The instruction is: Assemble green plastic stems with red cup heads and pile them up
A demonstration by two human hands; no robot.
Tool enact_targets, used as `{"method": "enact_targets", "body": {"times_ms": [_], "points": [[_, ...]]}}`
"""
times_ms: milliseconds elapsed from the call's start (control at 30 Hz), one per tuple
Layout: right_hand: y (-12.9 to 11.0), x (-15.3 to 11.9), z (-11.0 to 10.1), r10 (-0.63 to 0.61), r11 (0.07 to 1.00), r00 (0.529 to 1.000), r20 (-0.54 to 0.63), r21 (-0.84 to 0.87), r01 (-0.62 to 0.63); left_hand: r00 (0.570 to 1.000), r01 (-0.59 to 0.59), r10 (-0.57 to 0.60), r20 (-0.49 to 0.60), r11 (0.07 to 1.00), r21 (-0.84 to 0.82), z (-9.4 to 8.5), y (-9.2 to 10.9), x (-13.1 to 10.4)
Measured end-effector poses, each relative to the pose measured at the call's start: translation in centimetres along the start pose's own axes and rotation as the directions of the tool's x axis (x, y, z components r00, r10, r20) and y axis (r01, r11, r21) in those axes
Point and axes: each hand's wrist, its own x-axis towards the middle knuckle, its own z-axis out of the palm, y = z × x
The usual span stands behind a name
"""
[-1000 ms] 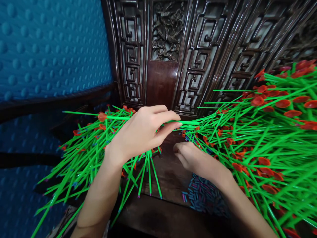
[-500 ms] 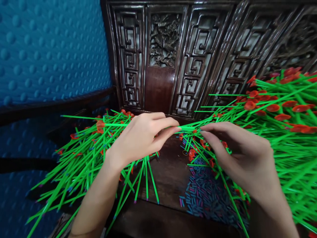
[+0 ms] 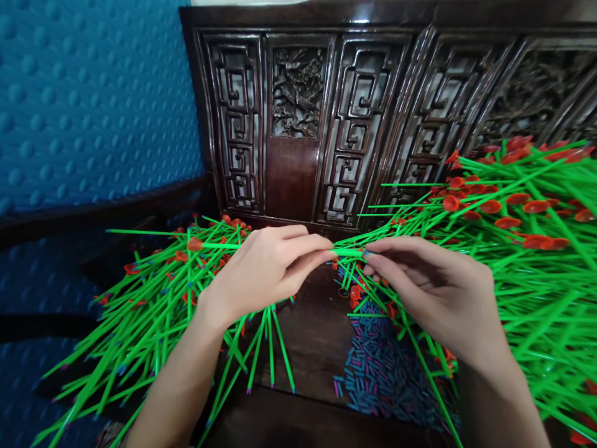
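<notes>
My left hand pinches a green stick that has an orange cup on its left end. At the stick's right end, the thumb and forefinger of my right hand are pressed together, with a small bluish bit just showing at the fingertips. The stick lies nearly level between the two hands. Below and between them is a pile of short blue and purple pieces on the dark wooden surface.
Many green sticks with orange cups lie at the left, some with blue or purple tips. A larger heap of green sticks fills the right. Behind stands a carved wooden panel; blue bumpy material is at the upper left.
The right fingertips have closed together at the stick's right end, where a gap showed between them before. The whole view has shifted slightly, and the left hand keeps its pinch.
</notes>
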Motion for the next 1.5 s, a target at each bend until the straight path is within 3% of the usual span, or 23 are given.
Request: {"method": "enact_targets", "body": {"times_ms": [367, 667, 833, 1000, 1200, 1433, 1500], "points": [[0.7, 0.1, -0.1, -0.135, 0.979, 0.989, 0.057, -0.144, 0.142, 1.0, 0.02, -0.02, 0.013, 1.0, 0.017, -0.4, 0.0, -0.2], [-0.2, 0.1, -0.8, -0.155, 0.972, 0.976, 0.152, -0.156, 0.179, 0.996, -0.056, 0.057, 0.072, 0.998, -0.018, -1.0, 0.1, -0.2], [-1.0, 0.3, -1.3, -0.189, 0.982, 0.952, 0.24, 0.037, 0.185, 0.982, -0.147, 0.161, 0.102, 0.98, -0.137, -1.8, 0.7, -0.2], [-1.6, 0.3, -1.2, -0.22, 0.956, 0.892, 0.395, 0.269, 0.116, 0.945, -0.227, 0.268, 0.187, 0.95, -0.212, -2.6, 1.5, -0.1], [-1.4, 0.0, -1.3, -0.207, 0.948, 0.885, 0.417, 0.308, 0.077, 0.946, -0.225, 0.26, 0.192, 0.956, -0.186, -2.5, 1.6, -0.1], [-1.9, -0.5, -1.2, -0.242, 0.903, 0.784, 0.571, 0.429, -0.034, 0.926, -0.278, 0.321, 0.197, 0.935, -0.219, -2.2, 1.8, -0.2], [-2.4, -0.8, -0.9, -0.234, 0.902, 0.782, 0.578, 0.429, -0.047, 0.921, -0.282, 0.333, 0.202, 0.928, -0.243, -2.3, 1.8, -0.2]]}}
